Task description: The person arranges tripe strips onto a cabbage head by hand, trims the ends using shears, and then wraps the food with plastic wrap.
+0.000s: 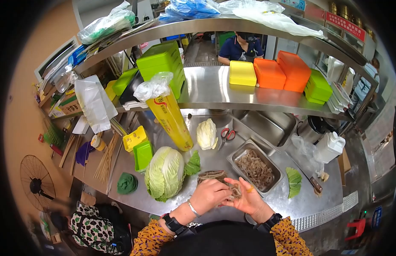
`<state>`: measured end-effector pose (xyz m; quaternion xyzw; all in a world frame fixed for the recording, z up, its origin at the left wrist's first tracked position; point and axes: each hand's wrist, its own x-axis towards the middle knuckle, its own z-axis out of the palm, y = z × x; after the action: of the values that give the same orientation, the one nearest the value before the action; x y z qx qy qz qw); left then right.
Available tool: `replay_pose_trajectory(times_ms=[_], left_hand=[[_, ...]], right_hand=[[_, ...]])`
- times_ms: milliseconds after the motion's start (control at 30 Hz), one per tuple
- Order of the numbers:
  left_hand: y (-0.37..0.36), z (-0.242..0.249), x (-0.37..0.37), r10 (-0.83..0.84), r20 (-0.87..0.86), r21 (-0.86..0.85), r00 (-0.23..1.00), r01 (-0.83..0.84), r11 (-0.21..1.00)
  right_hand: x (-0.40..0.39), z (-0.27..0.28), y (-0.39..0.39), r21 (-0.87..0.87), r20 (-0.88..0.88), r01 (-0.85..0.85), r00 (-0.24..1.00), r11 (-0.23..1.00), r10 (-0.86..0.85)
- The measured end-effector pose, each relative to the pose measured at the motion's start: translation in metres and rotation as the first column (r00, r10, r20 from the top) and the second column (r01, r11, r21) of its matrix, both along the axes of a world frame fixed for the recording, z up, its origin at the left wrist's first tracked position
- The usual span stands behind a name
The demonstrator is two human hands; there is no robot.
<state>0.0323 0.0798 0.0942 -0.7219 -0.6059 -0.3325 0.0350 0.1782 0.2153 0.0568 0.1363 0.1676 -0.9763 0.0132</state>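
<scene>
Both of my hands meet low in the head view, above the steel table's front edge. My left hand [210, 197] has its fingers closed on a brownish-grey food piece [235, 190]. My right hand [250, 199], palm up with curled fingers, holds the same piece from the other side. Just behind my left hand lies a larger brownish piece [211, 175], partly hidden by the fingers. Right of my hands, a steel tray [270, 191] contains many brownish strips [254, 168]. A large napa cabbage [164, 173] lies to the left, with a loose leaf [193, 164] beside it.
Red-handled scissors [227, 135] and a small cabbage [206, 134] lie behind my hands. A knife [314, 182] and a leaf [293, 182] are at the right. A yellow roll [170, 117] leans near the raised shelf [206, 91]. Another person [241, 48] is beyond it.
</scene>
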Motion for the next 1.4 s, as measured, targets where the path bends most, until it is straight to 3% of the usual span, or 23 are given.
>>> replay_pose_trajectory(times_ms=[167,267,333,467,633,800,867,900,967,1000,1067,1167,1267,1400], left_hand=[[-0.001,0.015,-0.001,0.05,0.202,-0.03,0.978,-0.044,0.999],[-0.008,0.02,-0.004,0.116,0.314,-0.101,0.942,-0.088,0.991],[-0.012,0.016,-0.005,0.17,0.514,-0.114,0.841,-0.129,0.985],[-0.021,0.021,-0.005,0.256,0.552,-0.202,0.793,-0.171,0.964],[-0.024,0.022,-0.007,0.249,0.624,-0.153,0.741,-0.197,0.968],[-0.028,0.014,-0.008,0.213,0.702,-0.104,0.68,-0.199,0.975],[-0.03,0.005,-0.008,0.197,0.864,-0.156,0.463,-0.126,0.98],[-0.029,0.002,-0.008,0.194,0.864,-0.153,0.464,-0.125,0.98],[-0.029,-0.004,-0.009,0.07,0.964,-0.062,0.257,-0.038,0.997],[-0.03,-0.007,-0.009,0.065,0.964,-0.058,0.26,-0.033,0.998],[-0.031,-0.014,-0.007,0.069,0.998,-0.068,-0.008,0.023,0.997],[-0.033,-0.021,-0.006,0.042,0.992,-0.041,-0.12,0.014,0.999],[-0.034,-0.021,-0.006,-0.007,0.989,0.01,-0.151,0.019,1.0],[-0.034,-0.017,-0.006,-0.046,0.985,0.046,-0.165,-0.005,0.999]], right_hand=[[0.004,0.002,0.001,0.267,0.091,-0.006,0.996,0.964,-0.019],[0.007,0.003,0.003,0.24,0.057,0.028,0.997,0.97,-0.043],[0.012,-0.006,0.007,0.257,0.059,0.035,0.997,0.966,-0.051],[0.01,-0.017,0.014,0.398,0.089,0.021,0.994,0.917,-0.061],[0.007,-0.01,0.014,0.489,0.116,-0.063,0.993,0.87,0.006],[-0.002,0.005,0.006,0.692,0.051,-0.039,0.999,0.721,0.006],[-0.002,0.0,0.008,0.695,0.087,-0.081,0.996,0.714,0.029],[-0.003,0.0,0.009,0.695,0.121,-0.124,0.991,0.708,0.054],[-0.005,0.003,0.006,0.676,0.135,-0.127,0.99,0.726,0.048],[-0.005,0.005,0.005,0.654,0.152,-0.13,0.988,0.745,0.039],[-0.008,0.005,0.004,0.659,0.143,-0.112,0.989,0.744,0.021],[-0.009,-0.003,0.003,0.686,0.122,-0.074,0.992,0.724,-0.015],[-0.009,-0.003,0.001,0.734,0.114,-0.07,0.993,0.675,-0.02],[-0.007,-0.008,0.004,0.704,0.155,-0.092,0.988,0.704,-0.026]])
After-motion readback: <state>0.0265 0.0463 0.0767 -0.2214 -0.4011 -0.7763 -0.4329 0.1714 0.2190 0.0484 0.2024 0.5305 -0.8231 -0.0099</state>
